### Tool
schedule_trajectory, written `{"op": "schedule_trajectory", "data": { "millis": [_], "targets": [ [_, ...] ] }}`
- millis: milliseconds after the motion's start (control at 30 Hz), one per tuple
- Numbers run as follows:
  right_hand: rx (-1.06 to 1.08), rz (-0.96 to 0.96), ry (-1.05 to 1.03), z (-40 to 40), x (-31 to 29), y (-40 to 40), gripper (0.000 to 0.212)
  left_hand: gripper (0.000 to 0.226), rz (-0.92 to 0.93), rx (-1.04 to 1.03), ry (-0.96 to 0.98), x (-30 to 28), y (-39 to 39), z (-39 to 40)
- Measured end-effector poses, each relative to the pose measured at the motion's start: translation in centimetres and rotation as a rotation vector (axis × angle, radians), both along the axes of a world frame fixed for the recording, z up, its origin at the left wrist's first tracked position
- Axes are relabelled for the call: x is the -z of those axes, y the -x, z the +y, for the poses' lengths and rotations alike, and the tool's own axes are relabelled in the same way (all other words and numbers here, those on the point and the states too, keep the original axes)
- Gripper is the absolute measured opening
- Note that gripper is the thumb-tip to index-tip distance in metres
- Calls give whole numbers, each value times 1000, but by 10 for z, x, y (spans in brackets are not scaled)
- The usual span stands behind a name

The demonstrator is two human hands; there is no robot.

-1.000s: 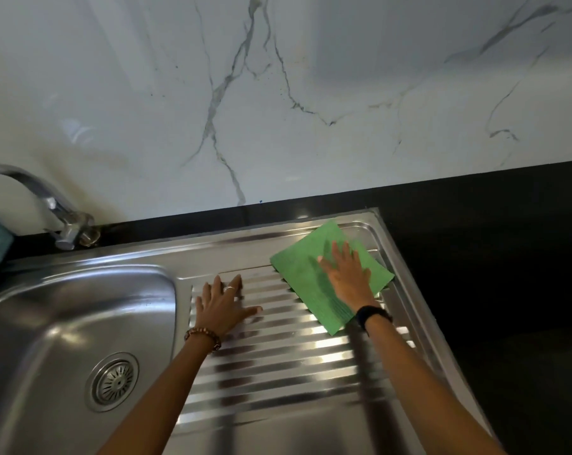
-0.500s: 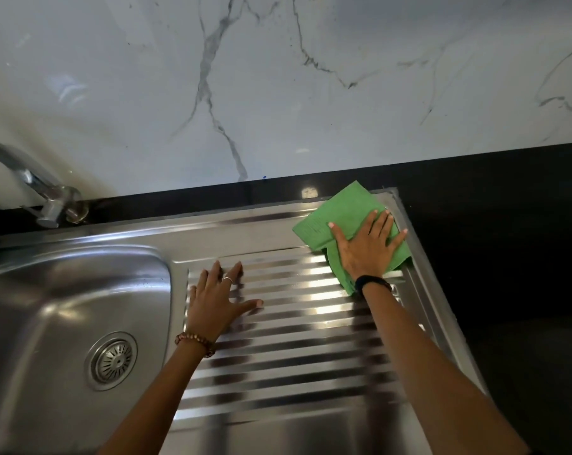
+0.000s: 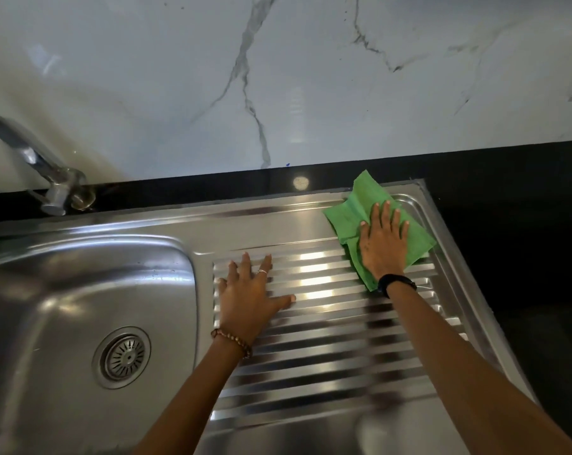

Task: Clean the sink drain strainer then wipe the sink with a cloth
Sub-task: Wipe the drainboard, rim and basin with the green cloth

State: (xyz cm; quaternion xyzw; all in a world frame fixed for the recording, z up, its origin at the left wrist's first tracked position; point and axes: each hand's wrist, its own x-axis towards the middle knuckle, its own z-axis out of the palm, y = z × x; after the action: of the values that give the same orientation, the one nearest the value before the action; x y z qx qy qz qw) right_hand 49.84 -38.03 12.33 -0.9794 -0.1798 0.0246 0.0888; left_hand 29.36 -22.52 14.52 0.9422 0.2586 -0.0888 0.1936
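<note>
My right hand [image 3: 383, 245] presses flat, fingers straight and slightly spread, on a rumpled green cleaning cloth [image 3: 360, 210] at the far right corner of the stainless-steel sink's ribbed draining board [image 3: 327, 336]. The cloth is bunched, one corner poking up over the sink's back rim toward the black countertop [image 3: 514, 205], another edge trailing down beside my wrist, where a black wristband [image 3: 397, 284] sits. My left hand [image 3: 250, 302] lies palm down on the left end of the ribs, fingers extended and thumb splayed to the right, holding nothing; a thin ring is on one finger and a beaded bracelet [image 3: 233, 341] circles the wrist. The two hands are well apart, with bare shining ribs between them. To the left, the steel basin [image 3: 48, 290] holds the round metal drain strainer [image 3: 123, 356], seated in its drain opening, slots radiating from a central knob. A chrome tap [image 3: 31, 159] rises from the counter behind the basin's far left corner. White marble-patterned wall panel [image 3: 278, 77] with grey veins backs the counter.
</note>
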Motion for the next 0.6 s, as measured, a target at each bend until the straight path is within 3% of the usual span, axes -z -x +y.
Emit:
{"op": "schedule_trajectory", "data": {
  "millis": [67,167,267,400,600],
  "targets": [
    [12,11,-12,7,1,7,58,81,-48,25,74,0,8,7],
    [43,51,-52,22,1,21,83,75,-263,-37,256,-1,30,19],
    [25,59,-45,44,1,41,97,82,-341,-87,137,4,56,27],
    [-100,43,-84,91,4,83,80,99,-273,-276,341,11,83,35],
    [-317,27,-114,162,7,144,54,85,-315,-373,547,17,102,31]
  ]
}}
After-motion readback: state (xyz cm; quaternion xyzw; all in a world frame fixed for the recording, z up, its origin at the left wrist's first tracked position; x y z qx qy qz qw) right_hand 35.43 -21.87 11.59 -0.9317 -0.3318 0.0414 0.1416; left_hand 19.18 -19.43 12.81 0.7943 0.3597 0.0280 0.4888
